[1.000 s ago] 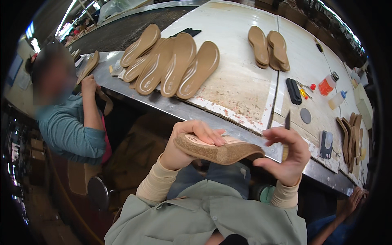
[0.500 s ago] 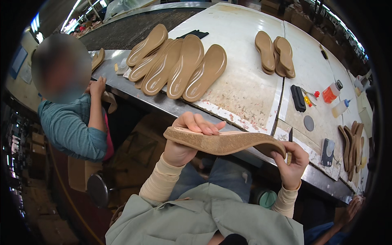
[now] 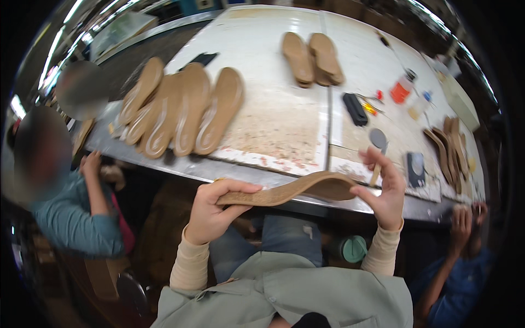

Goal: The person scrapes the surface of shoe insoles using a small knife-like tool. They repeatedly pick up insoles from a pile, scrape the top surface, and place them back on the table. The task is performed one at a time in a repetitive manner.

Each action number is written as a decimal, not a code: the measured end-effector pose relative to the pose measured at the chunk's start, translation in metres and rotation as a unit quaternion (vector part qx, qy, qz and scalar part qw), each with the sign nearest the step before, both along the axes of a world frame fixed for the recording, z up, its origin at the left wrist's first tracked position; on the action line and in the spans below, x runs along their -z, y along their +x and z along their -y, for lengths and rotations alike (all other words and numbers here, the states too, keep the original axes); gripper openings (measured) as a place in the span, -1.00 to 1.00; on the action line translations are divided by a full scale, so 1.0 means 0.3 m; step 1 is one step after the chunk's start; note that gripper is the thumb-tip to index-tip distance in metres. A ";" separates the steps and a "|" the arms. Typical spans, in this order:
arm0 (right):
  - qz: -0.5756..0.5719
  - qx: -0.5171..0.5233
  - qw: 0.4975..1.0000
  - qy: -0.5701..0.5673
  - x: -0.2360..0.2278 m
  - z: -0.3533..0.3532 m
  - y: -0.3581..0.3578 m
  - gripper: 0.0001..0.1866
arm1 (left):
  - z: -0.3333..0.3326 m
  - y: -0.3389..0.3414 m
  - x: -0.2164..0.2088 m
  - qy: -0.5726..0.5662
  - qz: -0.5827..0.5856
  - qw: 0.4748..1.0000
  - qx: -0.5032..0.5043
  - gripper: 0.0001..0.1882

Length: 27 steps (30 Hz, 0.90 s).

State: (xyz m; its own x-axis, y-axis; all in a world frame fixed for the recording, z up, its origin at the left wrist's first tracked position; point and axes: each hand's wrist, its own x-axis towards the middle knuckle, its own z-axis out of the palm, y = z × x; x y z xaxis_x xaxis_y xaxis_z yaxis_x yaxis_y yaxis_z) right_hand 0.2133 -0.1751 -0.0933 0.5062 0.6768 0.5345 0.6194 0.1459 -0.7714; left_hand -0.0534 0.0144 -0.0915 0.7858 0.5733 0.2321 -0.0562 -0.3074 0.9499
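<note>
A tan, curved shoe sole point(image 3: 290, 191) is held edge-on in front of me, just off the near edge of the table. My left hand point(image 3: 212, 210) pinches its left end between thumb and fingers. At the other end, the thumb of my right hand point(image 3: 388, 191) touches or nearly touches the tip, with the fingers spread and raised. Behind that hand a knife-like tool with a pale handle point(image 3: 375, 175) lies at the table edge. Several tan soles with pale curved lines point(image 3: 191, 104) overlap on the table to the left.
More soles point(image 3: 298, 60) lie far back, and others stand on edge point(image 3: 441, 156) at right. A black case point(image 3: 355, 109), red-liquid bottle point(image 3: 402, 90), blue-capped bottle point(image 3: 420, 106), grey disc point(image 3: 377, 138) and dark block point(image 3: 415, 169) share the table point(image 3: 262, 120). People sit on both sides.
The view has turned right. My left hand has changed from lying along the sole to pinching its end. The fingers of my right hand have lifted away from the tip and spread.
</note>
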 end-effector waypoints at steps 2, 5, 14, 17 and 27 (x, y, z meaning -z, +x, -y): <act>-0.003 0.071 0.997 0.015 0.022 0.074 0.100 -0.30 | -0.003 0.012 0.017 0.022 -0.036 0.999 0.017 -0.68; -0.107 0.200 0.969 0.103 0.052 0.258 0.267 -0.57 | -0.014 0.025 0.043 -0.030 -0.020 0.999 0.032 -0.70; -0.154 0.296 0.942 0.023 0.196 0.470 0.526 -0.83 | -0.016 0.041 0.022 -0.089 -0.028 0.995 0.021 -0.69; -0.138 0.305 0.942 0.010 0.254 0.469 0.577 -0.84 | -0.018 0.041 0.020 -0.074 -0.021 0.997 0.026 -0.63; -0.040 0.346 0.935 -0.073 0.201 0.408 0.558 -0.87 | 0.002 0.049 -0.003 0.072 -0.017 0.997 -0.002 -0.69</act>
